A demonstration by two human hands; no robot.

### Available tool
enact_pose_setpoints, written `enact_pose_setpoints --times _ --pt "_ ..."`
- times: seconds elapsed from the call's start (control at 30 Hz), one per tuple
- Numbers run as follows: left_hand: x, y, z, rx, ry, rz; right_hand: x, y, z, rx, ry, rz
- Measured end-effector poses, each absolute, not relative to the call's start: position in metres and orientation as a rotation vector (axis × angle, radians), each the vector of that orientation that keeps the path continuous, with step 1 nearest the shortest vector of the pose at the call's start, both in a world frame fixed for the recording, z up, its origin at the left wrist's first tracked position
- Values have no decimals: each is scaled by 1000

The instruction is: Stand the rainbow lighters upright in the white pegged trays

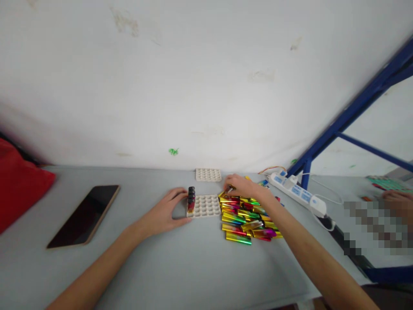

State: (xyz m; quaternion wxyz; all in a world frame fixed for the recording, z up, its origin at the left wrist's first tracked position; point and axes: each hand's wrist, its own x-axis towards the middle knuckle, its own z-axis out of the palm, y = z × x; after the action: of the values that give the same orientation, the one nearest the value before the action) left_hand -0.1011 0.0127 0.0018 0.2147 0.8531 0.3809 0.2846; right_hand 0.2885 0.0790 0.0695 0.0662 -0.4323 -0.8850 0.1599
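Note:
A white tray (207, 206) with rows of round holes lies on the table. Along its left side stands a row of several shiny lighter-like tubes (191, 200) with dark tops. My left hand (166, 213) grips the tray's left end, thumb at the near corner and fingers at the far side. Right of the tray is a loose heap of metallic lighter-like tubes (237, 218) in gold, red, green and blue. At the heap's far left edge, my right hand (240, 185) has its fingers closed on a gold tube (229, 189), partly hidden by the fingers.
A second white holed tray (208, 175) lies by the wall. A dark-screened phone (84, 217) and a red cloth-like item (21, 185) are at left. A white power strip (298, 193) with cables and a blue metal frame (342, 122) stand at right. Another person's hand (398, 198) shows beyond.

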Motion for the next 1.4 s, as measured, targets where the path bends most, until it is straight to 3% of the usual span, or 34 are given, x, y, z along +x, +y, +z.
enact_pose_setpoints --times 0.13,0.47,0.8,1.03,1.4 --pt "-101 12 3 2358 1057 788 293 76 72 -1435 -2477 563" --pt "-103 13 1 2365 1070 777 238 29 58 -1110 -1318 1122" --pt "-103 12 5 2333 1077 786 195 -11 54 -1014 -1274 1459" --pt "-103 11 6 2343 1082 777 186 -15 49 -1262 -1462 963" --pt "-102 11 8 2360 1076 768 172 -26 45 -1330 -1519 846"
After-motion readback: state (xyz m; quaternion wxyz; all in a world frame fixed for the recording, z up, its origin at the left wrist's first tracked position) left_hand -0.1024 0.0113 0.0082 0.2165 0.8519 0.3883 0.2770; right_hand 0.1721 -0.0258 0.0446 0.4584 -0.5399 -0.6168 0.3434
